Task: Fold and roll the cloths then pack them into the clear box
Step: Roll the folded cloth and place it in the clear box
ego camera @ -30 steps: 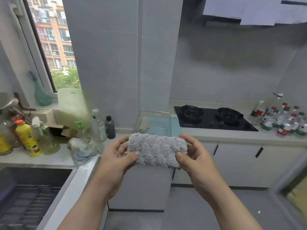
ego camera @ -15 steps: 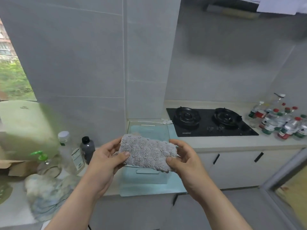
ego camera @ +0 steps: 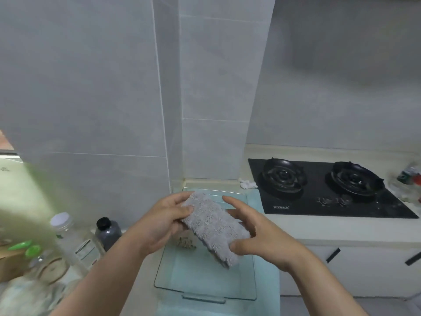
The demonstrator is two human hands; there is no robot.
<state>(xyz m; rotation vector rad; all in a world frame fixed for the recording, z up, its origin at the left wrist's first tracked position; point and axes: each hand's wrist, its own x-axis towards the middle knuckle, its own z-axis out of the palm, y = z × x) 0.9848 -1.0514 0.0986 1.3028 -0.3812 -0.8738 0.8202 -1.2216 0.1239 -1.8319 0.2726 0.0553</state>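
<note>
Grey plush is what you are holding: the folded cloth (ego camera: 214,224), level a second ago, is now tilting down over the clear box (ego camera: 205,281) directly beneath your hands, so packing is looking close. Your left hand (ego camera: 164,222) is pinching its upper end, and your right hand (ego camera: 262,238) is clasping the lower end. Right of your right hand, the hob (ego camera: 316,185) is carrying white lettering (too blurred to read).

Soft, even daylight; left edge blurred, perhaps by motion.
</note>
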